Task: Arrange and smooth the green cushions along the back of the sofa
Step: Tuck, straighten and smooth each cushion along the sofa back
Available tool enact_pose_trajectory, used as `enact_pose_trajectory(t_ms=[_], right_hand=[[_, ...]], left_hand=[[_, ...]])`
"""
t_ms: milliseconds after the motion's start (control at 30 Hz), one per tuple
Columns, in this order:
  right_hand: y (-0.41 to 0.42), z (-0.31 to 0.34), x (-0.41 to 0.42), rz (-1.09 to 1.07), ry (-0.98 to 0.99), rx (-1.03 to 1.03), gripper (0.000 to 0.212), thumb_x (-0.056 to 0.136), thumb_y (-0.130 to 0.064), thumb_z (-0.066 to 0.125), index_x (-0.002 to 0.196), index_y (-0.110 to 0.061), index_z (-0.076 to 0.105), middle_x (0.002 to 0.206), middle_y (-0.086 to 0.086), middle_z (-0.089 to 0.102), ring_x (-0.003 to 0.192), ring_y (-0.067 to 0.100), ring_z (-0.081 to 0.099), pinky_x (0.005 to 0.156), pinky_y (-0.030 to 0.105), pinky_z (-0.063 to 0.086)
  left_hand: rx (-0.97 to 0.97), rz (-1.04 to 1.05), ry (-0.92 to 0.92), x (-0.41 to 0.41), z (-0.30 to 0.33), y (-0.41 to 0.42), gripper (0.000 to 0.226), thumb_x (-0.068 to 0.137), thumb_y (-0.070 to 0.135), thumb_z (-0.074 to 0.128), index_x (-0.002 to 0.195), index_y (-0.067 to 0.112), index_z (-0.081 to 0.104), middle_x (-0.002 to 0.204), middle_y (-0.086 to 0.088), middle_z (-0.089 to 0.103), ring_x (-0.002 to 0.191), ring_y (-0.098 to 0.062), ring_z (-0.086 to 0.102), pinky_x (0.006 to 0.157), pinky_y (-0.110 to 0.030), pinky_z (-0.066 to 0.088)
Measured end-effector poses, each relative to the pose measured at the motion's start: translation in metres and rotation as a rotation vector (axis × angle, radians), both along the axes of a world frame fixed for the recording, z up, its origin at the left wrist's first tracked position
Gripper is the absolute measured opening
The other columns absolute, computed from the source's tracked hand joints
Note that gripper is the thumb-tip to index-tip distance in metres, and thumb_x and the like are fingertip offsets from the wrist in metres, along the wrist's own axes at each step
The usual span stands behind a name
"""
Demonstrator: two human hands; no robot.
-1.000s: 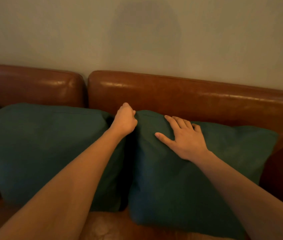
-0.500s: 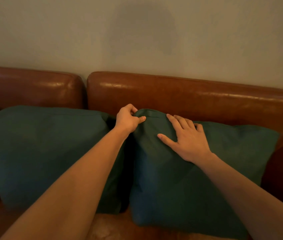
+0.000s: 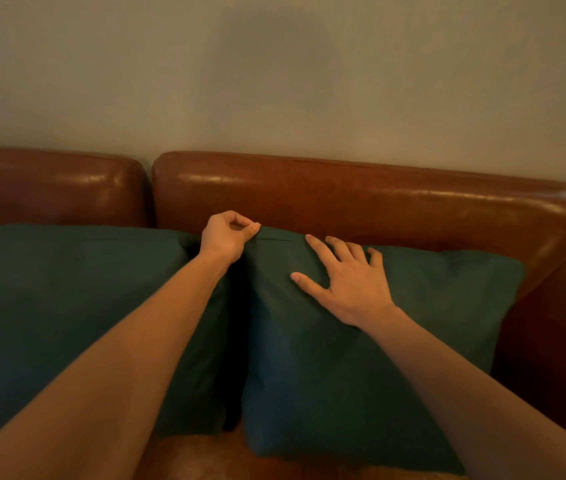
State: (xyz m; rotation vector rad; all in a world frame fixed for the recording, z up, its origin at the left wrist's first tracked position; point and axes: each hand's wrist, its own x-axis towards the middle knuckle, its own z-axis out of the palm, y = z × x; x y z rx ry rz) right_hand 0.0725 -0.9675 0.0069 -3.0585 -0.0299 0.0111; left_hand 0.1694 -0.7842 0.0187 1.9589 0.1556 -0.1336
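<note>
Left hand [image 3: 227, 237] has shifted from the gap up to the right cushion [image 3: 361, 358] top-left corner, now pinching it. Right hand [image 3: 350, 285] lies flat, fingers spread, on that cushion's upper face. Left cushion [image 3: 66, 313] just beside, edges touching. Both lean on the brown sofa back [image 3: 343, 199]; bare leather to the right.
</note>
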Motion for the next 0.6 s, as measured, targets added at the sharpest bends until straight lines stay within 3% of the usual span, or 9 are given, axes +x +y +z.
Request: enact_pose_trajectory(t_ms=[100,233,367,467,600], right_hand=[[0.0,0.003,0.001,-0.003,0.029,0.016,0.08,0.078,-0.082,0.006,0.147,-0.043,0.003,0.155,-0.004,0.022,0.141,0.024,0.022,0.113,0.055,0.016],[0.005,0.011,0.0,-0.005,0.024,0.032,0.081,0.076,-0.083,0.009,0.147,-0.045,0.002,0.158,-0.003,0.014,0.144,0.025,0.014,0.113,0.059,0.008],[0.023,0.006,0.0,0.065,0.041,0.031,0.078,0.077,-0.084,0.011,0.146,-0.049,0.0,0.16,-0.005,0.004,0.147,0.025,0.005,0.113,0.061,0.001],[0.022,0.001,0.001,0.092,0.029,-0.006,0.074,0.08,-0.081,0.012,0.145,-0.051,-0.006,0.16,-0.006,0.0,0.147,0.023,0.003,0.114,0.06,0.0],[0.019,0.002,0.001,0.092,0.037,-0.012,0.073,0.08,-0.08,0.012,0.145,-0.051,-0.007,0.16,-0.007,-0.003,0.147,0.023,-0.001,0.113,0.061,-0.003]], left_hand=[[0.125,-0.01,-0.078,-0.003,0.001,-0.001,0.012,0.088,0.021,0.065,0.094,0.011,0.063,0.094,-0.004,0.062,0.093,-0.019,0.058,0.084,-0.031,0.046],[0.084,-0.055,0.084,-0.006,-0.005,0.004,0.039,0.093,0.03,0.056,0.122,0.004,0.058,0.121,-0.01,0.06,0.113,-0.027,0.055,0.088,-0.032,0.044],[0.146,-0.044,0.041,-0.008,-0.01,0.002,0.034,0.092,0.028,0.057,0.117,0.005,0.059,0.115,-0.008,0.062,0.106,-0.027,0.058,0.091,-0.038,0.048],[0.154,0.008,0.009,-0.011,-0.014,-0.001,0.029,0.091,0.03,0.059,0.109,0.007,0.06,0.109,-0.011,0.063,0.101,-0.027,0.059,0.085,-0.038,0.048],[0.205,0.054,-0.056,-0.017,-0.01,-0.003,0.032,0.09,0.028,0.061,0.114,0.007,0.058,0.116,-0.01,0.061,0.11,-0.026,0.055,0.087,-0.032,0.043]])
